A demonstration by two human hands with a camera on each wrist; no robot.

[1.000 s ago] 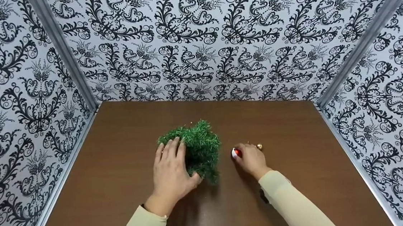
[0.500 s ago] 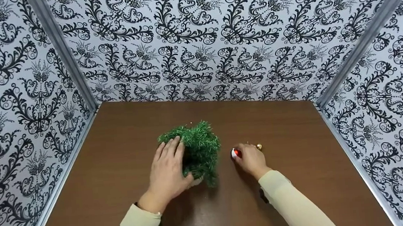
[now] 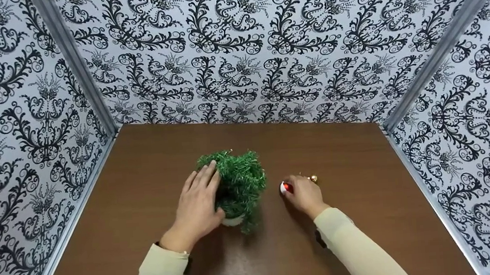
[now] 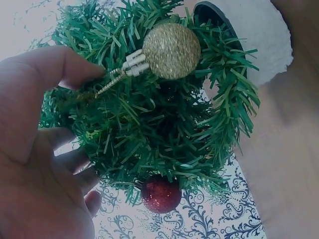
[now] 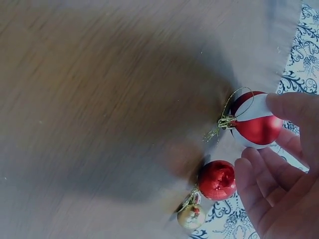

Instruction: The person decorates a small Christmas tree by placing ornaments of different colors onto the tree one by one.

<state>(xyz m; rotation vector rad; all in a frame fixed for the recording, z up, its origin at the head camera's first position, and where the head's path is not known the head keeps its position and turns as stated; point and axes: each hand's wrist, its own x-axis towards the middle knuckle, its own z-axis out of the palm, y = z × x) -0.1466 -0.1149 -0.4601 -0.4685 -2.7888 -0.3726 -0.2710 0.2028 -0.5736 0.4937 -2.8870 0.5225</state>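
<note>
A small artificial Christmas tree stands left of the table's middle, its white base partly showing. My left hand holds its left side, thumb bent against a branch in the left wrist view. Among the branches hang a glittery gold bauble, close to the thumb, and a red bauble. To the right of the tree, my right hand pinches a red and white bauble between thumb and fingers, low over the table. A gold cord loop lies against that bauble.
Beside the right hand lie a shiny red bauble and a small gold bauble. The brown table is enclosed by black-and-white patterned walls at the back and both sides.
My left hand has shifted left and toward me, and the tree has turned with it, so more of the white base shows. The right hand stays in place with its bauble.
</note>
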